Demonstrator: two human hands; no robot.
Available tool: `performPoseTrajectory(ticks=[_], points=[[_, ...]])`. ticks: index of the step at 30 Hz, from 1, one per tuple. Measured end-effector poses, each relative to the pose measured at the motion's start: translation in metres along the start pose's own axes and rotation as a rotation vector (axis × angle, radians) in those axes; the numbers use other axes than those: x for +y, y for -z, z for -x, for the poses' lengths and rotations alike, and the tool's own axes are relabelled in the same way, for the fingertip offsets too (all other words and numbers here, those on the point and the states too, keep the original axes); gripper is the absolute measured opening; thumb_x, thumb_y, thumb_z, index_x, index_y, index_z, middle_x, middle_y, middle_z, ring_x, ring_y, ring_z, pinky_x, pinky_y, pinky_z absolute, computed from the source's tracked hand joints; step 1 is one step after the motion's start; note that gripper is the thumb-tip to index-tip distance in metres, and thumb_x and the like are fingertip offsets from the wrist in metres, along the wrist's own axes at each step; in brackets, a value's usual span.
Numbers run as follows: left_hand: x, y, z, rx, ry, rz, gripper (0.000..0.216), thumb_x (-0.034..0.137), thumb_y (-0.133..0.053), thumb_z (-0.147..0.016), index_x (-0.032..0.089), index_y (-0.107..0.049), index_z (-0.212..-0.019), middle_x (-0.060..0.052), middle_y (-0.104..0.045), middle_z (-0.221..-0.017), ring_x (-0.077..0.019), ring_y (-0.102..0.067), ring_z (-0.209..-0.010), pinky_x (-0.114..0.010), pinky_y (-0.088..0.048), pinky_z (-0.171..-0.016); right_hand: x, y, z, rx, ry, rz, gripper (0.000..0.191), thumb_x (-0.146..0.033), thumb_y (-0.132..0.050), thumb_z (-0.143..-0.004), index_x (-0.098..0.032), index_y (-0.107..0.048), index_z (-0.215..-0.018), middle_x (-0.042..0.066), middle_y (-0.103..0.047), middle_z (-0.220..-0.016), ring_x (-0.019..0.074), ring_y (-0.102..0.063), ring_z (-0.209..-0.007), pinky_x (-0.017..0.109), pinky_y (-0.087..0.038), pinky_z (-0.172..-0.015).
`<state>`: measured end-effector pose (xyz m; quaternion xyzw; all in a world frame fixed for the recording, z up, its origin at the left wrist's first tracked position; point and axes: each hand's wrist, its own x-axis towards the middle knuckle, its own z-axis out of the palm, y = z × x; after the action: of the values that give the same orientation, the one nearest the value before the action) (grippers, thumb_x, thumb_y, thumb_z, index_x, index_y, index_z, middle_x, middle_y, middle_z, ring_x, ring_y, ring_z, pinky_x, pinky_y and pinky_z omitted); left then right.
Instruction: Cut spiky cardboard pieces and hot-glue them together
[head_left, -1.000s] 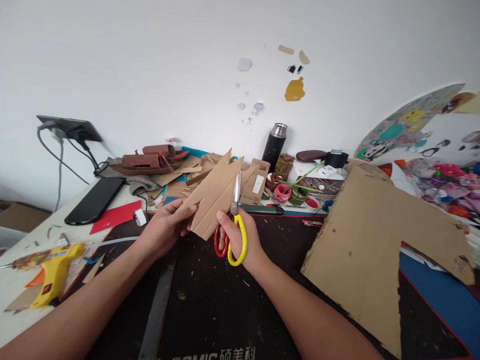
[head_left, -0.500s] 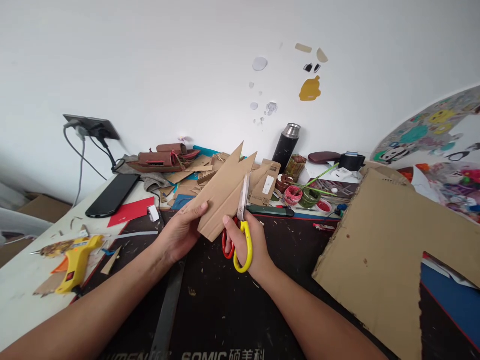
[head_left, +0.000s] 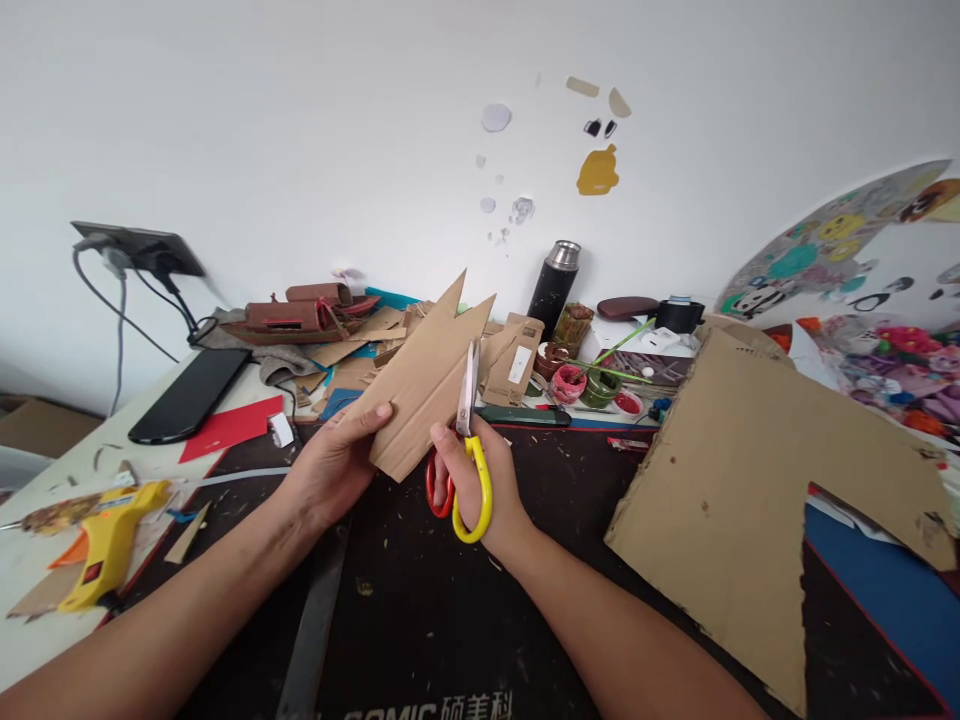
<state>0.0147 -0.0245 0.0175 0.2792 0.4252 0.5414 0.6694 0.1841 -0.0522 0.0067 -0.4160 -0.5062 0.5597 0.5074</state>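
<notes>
My left hand (head_left: 334, 455) grips a piece of cardboard (head_left: 420, 395) by its lower left edge, thumb on the front face. The piece is long and tilted, with two pointed tips at its upper end and creases along its right part. In my right hand (head_left: 487, 480) are scissors (head_left: 471, 450) with one yellow and one red handle, fingers through the loops. Their blades point upward beside the cardboard's right edge and look nearly closed. Whether they touch the cardboard I cannot tell. My right thumb lies near the cardboard's lower right edge.
A yellow glue gun (head_left: 112, 540) lies at left, near a red sheet (head_left: 232, 428) and a black phone-like slab (head_left: 191, 395). Behind are a model boat (head_left: 300, 315), cardboard scraps, a black thermos (head_left: 555, 285) and paint jars (head_left: 568, 383). A large cardboard sheet (head_left: 720, 480) covers the right side.
The whole view has shifted, so things appear further left. Both hands keep their hold on the cardboard and the scissors, with little other visible difference.
</notes>
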Motion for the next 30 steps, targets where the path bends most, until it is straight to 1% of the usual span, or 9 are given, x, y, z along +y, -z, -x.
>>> performPoseTrajectory(ticks=[3,6,9,12,15,19,22,28,30], points=[[-0.003,0.0,0.0,-0.005,0.006,-0.007,0.054,0.034,-0.094,-0.069,0.02,-0.079,-0.118,-0.013,-0.083,-0.115,-0.0355,-0.078,-0.103,-0.039,-0.066,-0.079,-0.006,0.0,0.0,0.067,0.015,-0.007,0.041,-0.062,-0.062,-0.1,-0.024,-0.051,-0.089,-0.01,-0.052,-0.046,0.0115,-0.051,-0.036,0.019,-0.041,-0.038],[-0.007,-0.001,0.001,-0.022,0.021,0.002,0.051,0.034,-0.094,-0.069,0.019,-0.08,-0.116,-0.013,-0.083,-0.116,-0.0354,-0.078,-0.104,-0.037,-0.065,-0.075,-0.006,0.0,0.0,0.104,0.023,0.005,0.039,-0.06,-0.063,-0.099,-0.024,-0.052,-0.09,-0.01,-0.051,-0.045,0.0119,-0.052,-0.037,0.02,-0.042,-0.04],[-0.01,-0.002,0.002,-0.014,0.021,0.023,0.052,0.034,-0.095,-0.068,0.02,-0.079,-0.116,-0.013,-0.082,-0.12,-0.0359,-0.076,-0.108,-0.036,-0.065,-0.076,-0.004,0.0,0.0,0.118,0.024,0.017,0.037,-0.059,-0.063,-0.099,-0.024,-0.052,-0.092,-0.011,-0.05,-0.045,0.0121,-0.051,-0.036,0.02,-0.042,-0.04],[-0.009,-0.004,0.004,-0.002,0.006,0.034,0.057,0.031,-0.096,-0.067,0.023,-0.078,-0.121,-0.012,-0.081,-0.123,-0.0372,-0.075,-0.113,-0.038,-0.066,-0.08,-0.003,-0.001,0.0,0.132,0.032,0.025,0.034,-0.055,-0.062,-0.1,-0.025,-0.051,-0.09,-0.011,-0.049,-0.044,0.012,-0.051,-0.036,0.02,-0.042,-0.039],[-0.007,-0.005,0.005,0.002,-0.011,0.03,0.061,0.03,-0.095,-0.068,0.024,-0.076,-0.125,-0.012,-0.081,-0.123,-0.0379,-0.076,-0.113,-0.04,-0.067,-0.08,-0.003,-0.001,0.0,0.133,0.039,0.028,0.032,-0.053,-0.061,-0.101,-0.025,-0.05,-0.09,-0.011,-0.049,-0.045,0.012,-0.051,-0.036,0.02,-0.042,-0.039],[-0.004,-0.006,0.005,0.02,0.011,0.02,0.06,0.029,-0.093,-0.068,0.02,-0.075,-0.125,-0.013,-0.081,-0.122,-0.0364,-0.078,-0.108,-0.037,-0.067,-0.076,-0.004,-0.001,0.0,0.114,0.053,0.053,0.029,-0.05,-0.061,-0.102,-0.025,-0.05,-0.091,-0.011,-0.05,-0.046,0.0114,-0.051,-0.036,0.019,-0.041,-0.039],[-0.003,-0.006,0.005,0.026,0.043,0.034,0.058,0.026,-0.09,-0.07,0.019,-0.075,-0.126,-0.014,-0.081,-0.124,-0.0352,-0.078,-0.105,-0.037,-0.068,-0.076,-0.001,-0.001,0.0,0.116,0.061,0.083,0.029,-0.048,-0.064,-0.101,-0.025,-0.05,-0.089,-0.01,-0.051,-0.048,0.0109,-0.051,-0.036,0.018,-0.04,-0.039],[-0.003,-0.006,0.004,0.057,0.084,0.099,0.056,0.019,-0.086,-0.074,0.014,-0.074,-0.129,-0.014,-0.082,-0.122,-0.0331,-0.079,-0.105,-0.035,-0.068,-0.079,0.004,-0.003,0.0,0.122,0.069,0.126,0.024,-0.045,-0.063,-0.1,-0.025,-0.051,-0.092,-0.01,-0.052,-0.05,0.0121,-0.053,-0.036,0.019,-0.043,-0.037],[-0.003,-0.006,0.004,0.054,0.087,0.096,0.053,0.019,-0.086,-0.076,0.014,-0.075,-0.128,-0.015,-0.082,-0.121,-0.0334,-0.079,-0.105,-0.035,-0.069,-0.08,0.005,-0.003,-0.001,0.124,0.083,0.151,0.022,-0.043,-0.062,-0.1,-0.025,-0.051,-0.092,-0.01,-0.052,-0.051,0.0121,-0.054,-0.036,0.019,-0.043,-0.038]])
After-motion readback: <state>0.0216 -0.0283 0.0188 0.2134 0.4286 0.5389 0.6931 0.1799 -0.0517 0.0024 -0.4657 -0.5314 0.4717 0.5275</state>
